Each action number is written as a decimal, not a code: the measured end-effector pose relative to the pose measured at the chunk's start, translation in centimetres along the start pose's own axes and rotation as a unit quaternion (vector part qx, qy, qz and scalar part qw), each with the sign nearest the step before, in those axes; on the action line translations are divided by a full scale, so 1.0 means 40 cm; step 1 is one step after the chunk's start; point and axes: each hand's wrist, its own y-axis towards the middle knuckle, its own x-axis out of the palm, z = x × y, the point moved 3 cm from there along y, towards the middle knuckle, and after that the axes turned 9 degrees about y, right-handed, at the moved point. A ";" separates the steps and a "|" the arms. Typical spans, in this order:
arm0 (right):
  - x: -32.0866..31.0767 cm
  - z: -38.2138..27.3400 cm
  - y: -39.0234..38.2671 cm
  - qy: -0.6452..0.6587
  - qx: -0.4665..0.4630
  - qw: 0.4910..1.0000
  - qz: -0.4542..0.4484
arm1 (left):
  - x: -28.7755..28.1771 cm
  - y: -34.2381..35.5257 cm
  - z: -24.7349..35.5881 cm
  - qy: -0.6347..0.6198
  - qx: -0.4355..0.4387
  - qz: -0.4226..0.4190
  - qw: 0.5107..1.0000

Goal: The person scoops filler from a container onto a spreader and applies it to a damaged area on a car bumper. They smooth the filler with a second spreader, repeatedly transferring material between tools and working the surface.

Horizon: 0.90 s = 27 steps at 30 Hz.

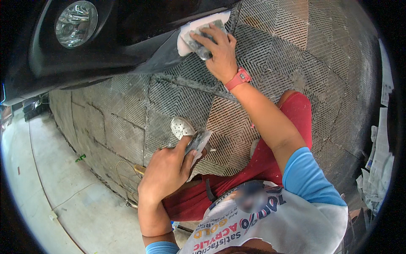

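Note:
My right hand [220, 53] is stretched out to the dark car bumper [127, 46]. Its fingers press a grey, mottled sanding block [204, 51] flat against a whitish, pink-edged filler patch [184, 45] at the bumper's lower corner. Nearer to me, my left hand [163, 171] pinches a flat, grey, smeared piece [200, 140] between thumb and fingers, held clear of the bumper. Whether this piece is a sheet of sandpaper or a spreader cannot be made out.
A round lamp [76, 24] sits in the bumper at upper left. Ribbed floor tiles [270, 59] spread under the car. My white perforated shoe [182, 127] stands beyond my left hand. Pale floor [46, 169] with a thin hose lies left; crumpled paper [374, 169] is at right.

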 end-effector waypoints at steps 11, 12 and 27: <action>0.049 0.035 -0.172 -0.008 -0.013 0.997 -0.074 | 0.000 0.004 0.005 0.019 -0.003 0.010 1.000; 0.038 0.051 -0.174 0.002 0.004 0.999 -0.044 | 0.000 0.003 0.007 0.023 -0.003 0.010 1.000; -0.043 0.203 0.042 0.011 -0.031 0.999 0.043 | 0.001 -0.007 -0.002 0.009 0.000 0.003 1.000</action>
